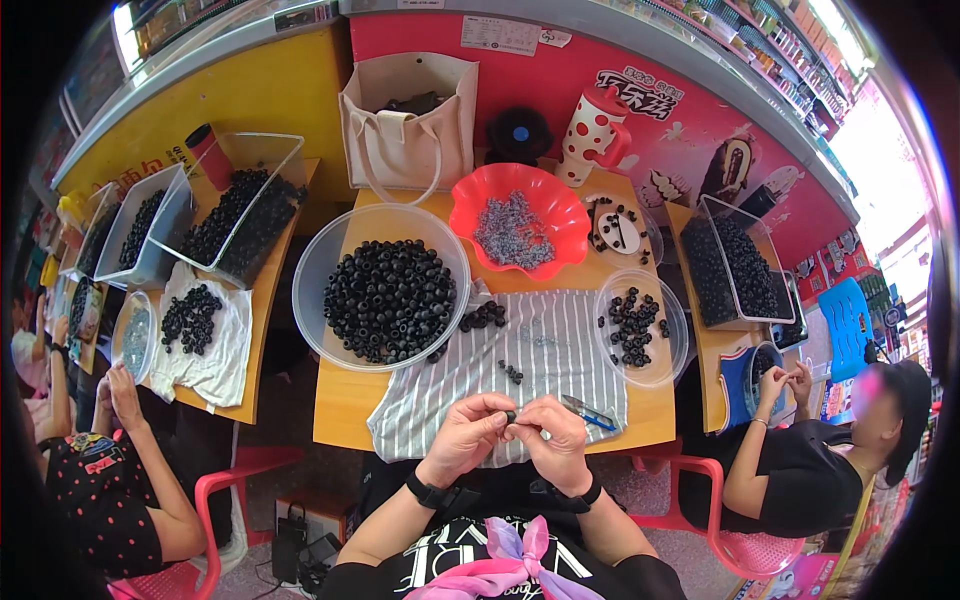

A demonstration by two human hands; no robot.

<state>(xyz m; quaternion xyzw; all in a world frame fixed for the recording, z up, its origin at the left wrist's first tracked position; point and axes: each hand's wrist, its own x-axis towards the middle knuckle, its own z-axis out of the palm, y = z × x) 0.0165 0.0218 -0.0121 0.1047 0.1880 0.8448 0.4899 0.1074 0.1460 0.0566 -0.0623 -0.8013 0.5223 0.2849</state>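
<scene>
My left hand (pixel 466 436) and my right hand (pixel 552 436) meet over the near edge of a grey-and-white striped cloth (pixel 462 385). Between their pinched fingertips is a small black part (pixel 511 416), mostly hidden. Just right of my right hand lies a small blue-handled cutting tool (pixel 590 413). A few loose black parts (pixel 511 372) rest on the cloth ahead, and more (pixel 484 316) lie farther left. The big clear tub (pixel 304 300) at left is heaped with hollow black parts. A red scalloped bowl (pixel 468 192) holds many small greyish translucent pieces.
At right are a clear round tray (pixel 676 345) with black parts and a smaller dish (pixel 655 240) behind. A canvas bag (pixel 400 150) and a spotted tumbler (pixel 592 135) stand at the back. People (pixel 820 440) work at tables on both sides.
</scene>
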